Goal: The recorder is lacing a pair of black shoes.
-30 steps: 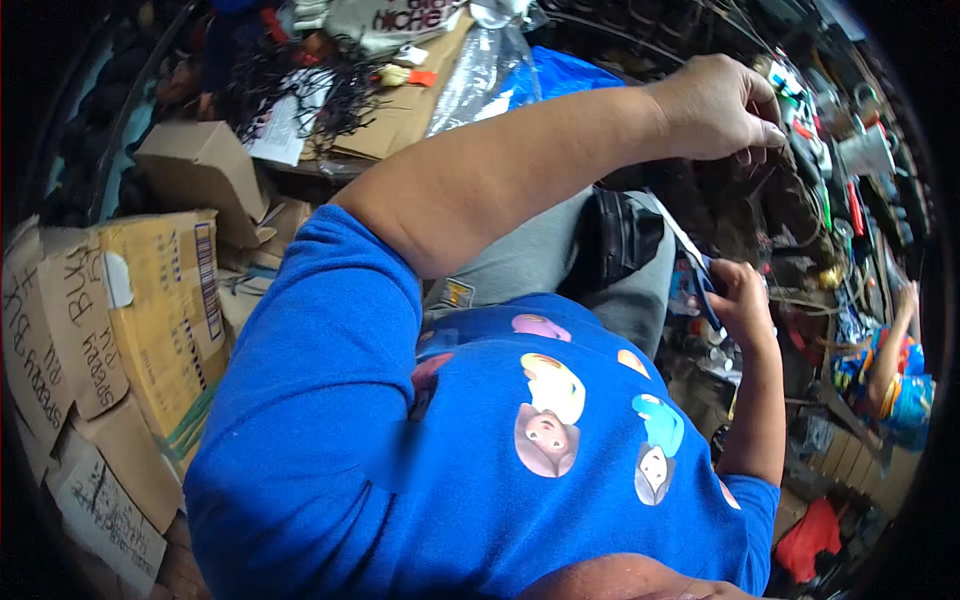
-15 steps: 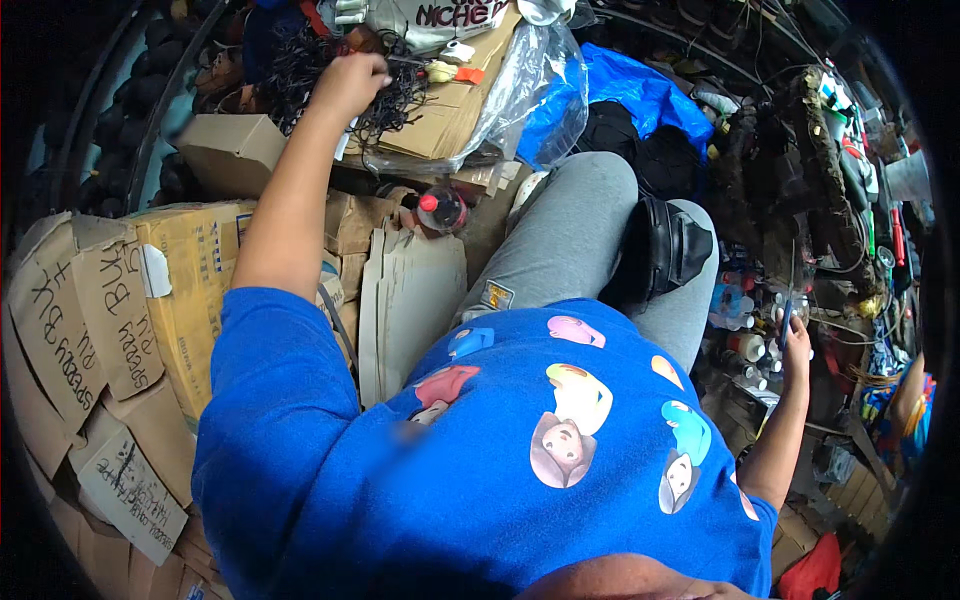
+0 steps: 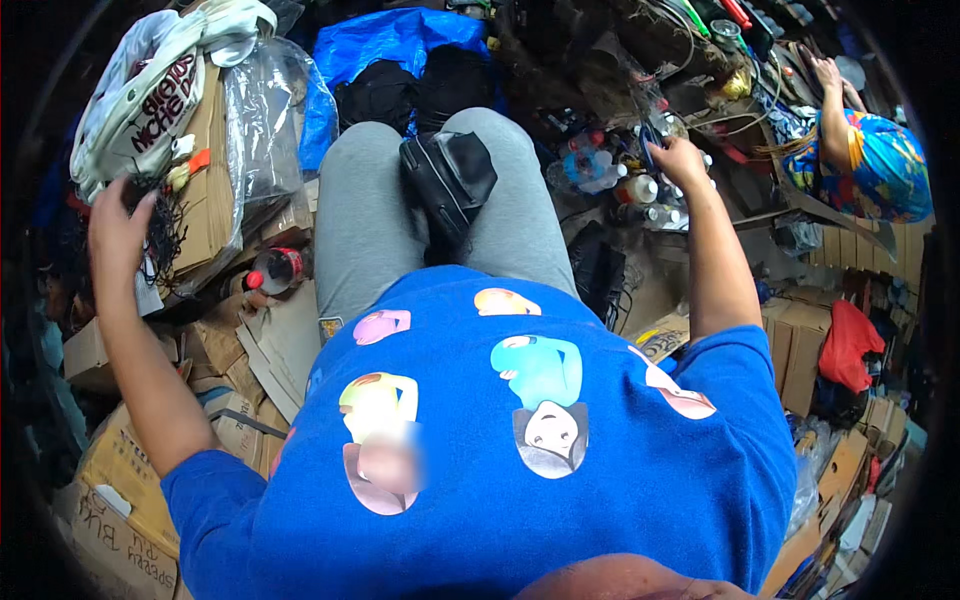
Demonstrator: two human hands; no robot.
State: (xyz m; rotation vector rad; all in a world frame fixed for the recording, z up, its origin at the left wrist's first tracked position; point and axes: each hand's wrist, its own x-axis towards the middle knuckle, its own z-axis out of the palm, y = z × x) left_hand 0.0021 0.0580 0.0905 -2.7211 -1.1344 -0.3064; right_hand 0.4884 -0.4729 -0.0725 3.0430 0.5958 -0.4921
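Observation:
My left hand [image 3: 118, 230] is beside a tangle of thin black cords [image 3: 163, 235], its thumb spread from the fingers and nothing visibly gripped. The cords lie by a stack of brown cardboard [image 3: 205, 190] with a white printed bag [image 3: 150, 100] on top. Off to the right, my right hand [image 3: 682, 162] is closed around a slim tool with a dark blue handle [image 3: 650, 133]. Its exact kind is too small to make out. A black leather-like item [image 3: 450, 180] rests across my thighs between the knees.
A red-capped bottle [image 3: 280, 268] lies left of my legs. Several bottles [image 3: 635, 188] stand below my right hand. Cardboard boxes [image 3: 125, 460] fill the lower left. Blue plastic sheeting [image 3: 390, 35] is ahead. At far right is another person's arm in a patterned sleeve [image 3: 870, 165].
The view has swung to the right, so the cords, bottle and legs sit further left. My left hand has gone from pinched fingers to spread ones. My right hand still holds the tool.

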